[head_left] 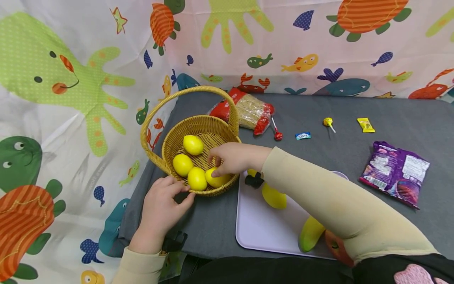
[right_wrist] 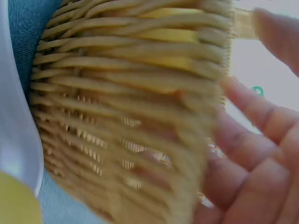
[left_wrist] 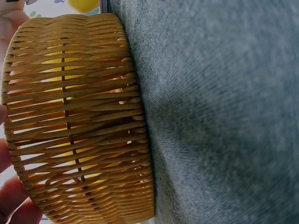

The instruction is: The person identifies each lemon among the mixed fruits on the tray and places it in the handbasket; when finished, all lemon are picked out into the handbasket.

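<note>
Several yellow lemons [head_left: 193,145] lie in a round wicker basket [head_left: 184,124] with a tall arched handle. My right hand [head_left: 234,157] reaches over the basket's right rim, its thumb right at the top of the nearest lemon [head_left: 217,179]. Thumb and fingers are apart in the right wrist view, with the weave in front of some fingers [right_wrist: 252,140]. My left hand [head_left: 163,205] holds the basket's near-left rim, index finger at the edge and thumb on the outer side. Its fingertips [left_wrist: 11,196] show along the rim in the left wrist view.
Right of the basket, a pale tray [head_left: 259,232] carries a lemon [head_left: 274,196], a yellow-green fruit [head_left: 311,233] and a reddish fruit [head_left: 337,248], partly under my right arm. Behind lie a red noodle-like packet [head_left: 248,110], lollipops [head_left: 278,135], small wrapped sweets [head_left: 303,135] and a purple bag [head_left: 395,173].
</note>
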`<act>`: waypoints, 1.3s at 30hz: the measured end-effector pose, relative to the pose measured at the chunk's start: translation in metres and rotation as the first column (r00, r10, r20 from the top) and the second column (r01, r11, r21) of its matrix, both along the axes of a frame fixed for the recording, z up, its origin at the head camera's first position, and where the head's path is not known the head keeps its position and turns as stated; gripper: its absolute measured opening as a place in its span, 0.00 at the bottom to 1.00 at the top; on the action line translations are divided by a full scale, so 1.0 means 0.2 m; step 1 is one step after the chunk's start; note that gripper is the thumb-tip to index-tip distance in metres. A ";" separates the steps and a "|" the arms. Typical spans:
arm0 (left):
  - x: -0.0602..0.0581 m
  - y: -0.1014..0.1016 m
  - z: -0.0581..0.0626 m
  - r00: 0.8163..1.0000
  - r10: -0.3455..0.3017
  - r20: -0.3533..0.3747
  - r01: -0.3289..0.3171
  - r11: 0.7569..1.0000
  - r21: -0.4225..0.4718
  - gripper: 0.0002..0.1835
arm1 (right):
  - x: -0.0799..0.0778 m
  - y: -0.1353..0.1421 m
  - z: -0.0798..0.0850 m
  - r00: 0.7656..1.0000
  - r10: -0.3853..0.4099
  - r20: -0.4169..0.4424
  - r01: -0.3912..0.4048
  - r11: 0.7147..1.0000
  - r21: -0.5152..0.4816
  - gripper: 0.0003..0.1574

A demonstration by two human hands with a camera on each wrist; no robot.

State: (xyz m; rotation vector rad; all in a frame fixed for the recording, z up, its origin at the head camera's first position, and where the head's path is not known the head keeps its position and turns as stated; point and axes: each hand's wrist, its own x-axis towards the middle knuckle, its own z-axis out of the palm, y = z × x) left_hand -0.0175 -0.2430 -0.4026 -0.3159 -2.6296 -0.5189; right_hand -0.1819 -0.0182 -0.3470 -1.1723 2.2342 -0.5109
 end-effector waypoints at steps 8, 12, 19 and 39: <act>0.00 0.00 0.00 1.000 0.010 0.014 -0.010 1.000 -0.001 0.07 | 0.02 0.26 0.11 0.963 -0.160 0.216 0.207 0.954 -0.217 0.18; 0.00 0.00 0.00 1.000 0.011 0.014 -0.011 1.000 -0.004 0.08 | 0.05 0.44 0.13 0.902 -0.260 0.344 0.336 0.924 -0.184 0.18; 0.00 0.00 -0.01 1.000 0.008 0.007 -0.008 1.000 -0.006 0.08 | 0.10 0.71 0.04 0.803 -0.370 0.468 0.448 0.892 -0.065 0.24; 0.00 0.00 -0.01 1.000 0.012 0.015 -0.012 1.000 -0.002 0.08 | 0.26 0.75 -0.20 0.715 -0.436 0.546 0.463 0.881 0.097 0.30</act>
